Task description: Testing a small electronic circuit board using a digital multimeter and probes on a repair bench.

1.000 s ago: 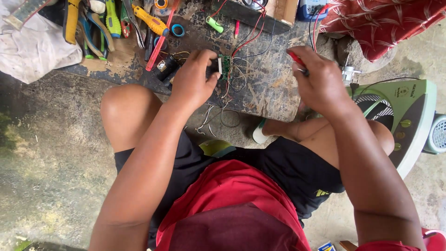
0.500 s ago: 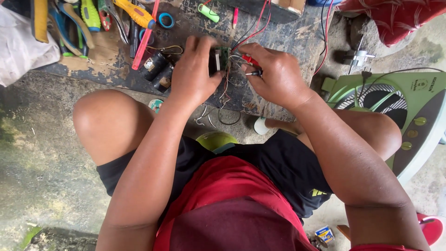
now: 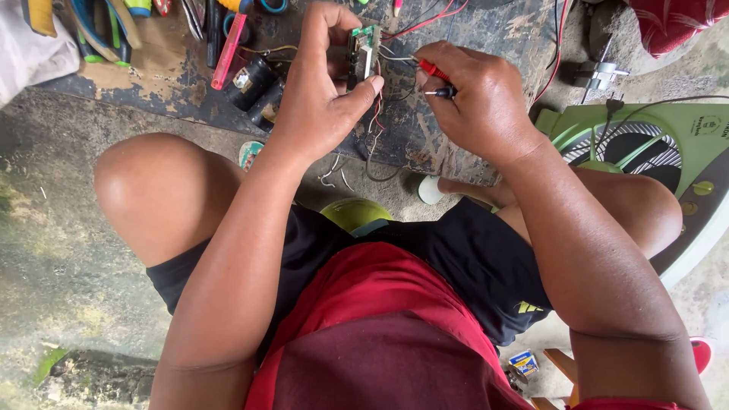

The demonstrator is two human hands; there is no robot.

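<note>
Concrete floor, dark mat [image 3: 190,91]; hands grip circuit board [image 3: 363,50] and probes [image 3: 439,82].

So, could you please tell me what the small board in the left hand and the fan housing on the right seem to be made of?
The small board in the left hand looks like green laminate, matte, with fine wires running off it. The fan housing looks like moulded plastic, pale green and smooth, with a slotted grille; a painted surface cannot be ruled out.
</note>
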